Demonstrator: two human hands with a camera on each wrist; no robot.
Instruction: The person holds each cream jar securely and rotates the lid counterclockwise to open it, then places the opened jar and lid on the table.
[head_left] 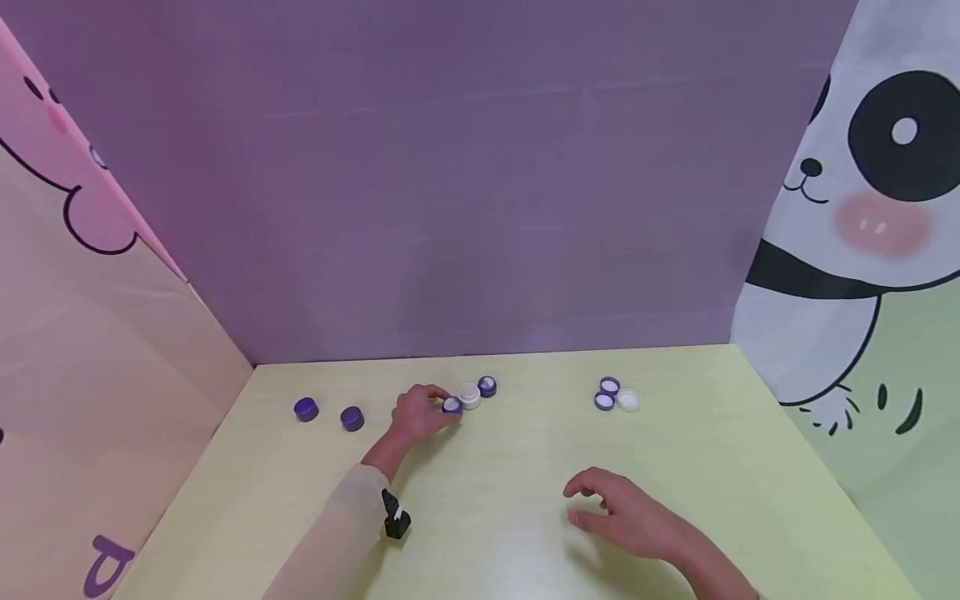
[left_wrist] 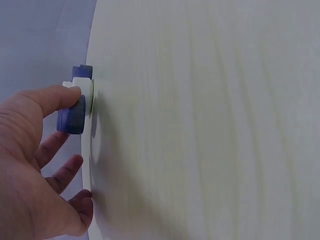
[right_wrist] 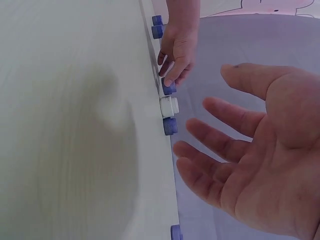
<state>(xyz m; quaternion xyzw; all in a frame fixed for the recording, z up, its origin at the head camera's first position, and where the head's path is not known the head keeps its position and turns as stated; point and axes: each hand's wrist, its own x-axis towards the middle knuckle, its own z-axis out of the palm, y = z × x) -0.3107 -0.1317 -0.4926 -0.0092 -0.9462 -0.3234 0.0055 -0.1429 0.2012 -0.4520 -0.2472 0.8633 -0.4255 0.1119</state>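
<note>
My left hand (head_left: 420, 414) pinches a small round blue jar (head_left: 452, 406) with a pale top between thumb and fingers. In the left wrist view the thumb lies over this blue jar (left_wrist: 71, 119), with the other fingers below it. Right beside it stands a white jar (head_left: 469, 395) with a stepped neck, and behind that another blue jar (head_left: 487, 386). My right hand (head_left: 630, 515) hovers above the front right of the table, fingers loosely bent and holding nothing. In the right wrist view its palm (right_wrist: 270, 165) shows with the fingers spread.
Two blue jars, one farther left (head_left: 306, 409) and one nearer (head_left: 352, 418), have solid blue tops. At the back right lie two blue rimmed lids (head_left: 604, 402) and a white lid (head_left: 628, 401). A purple wall (head_left: 480, 208) bounds the table (head_left: 480, 533) behind.
</note>
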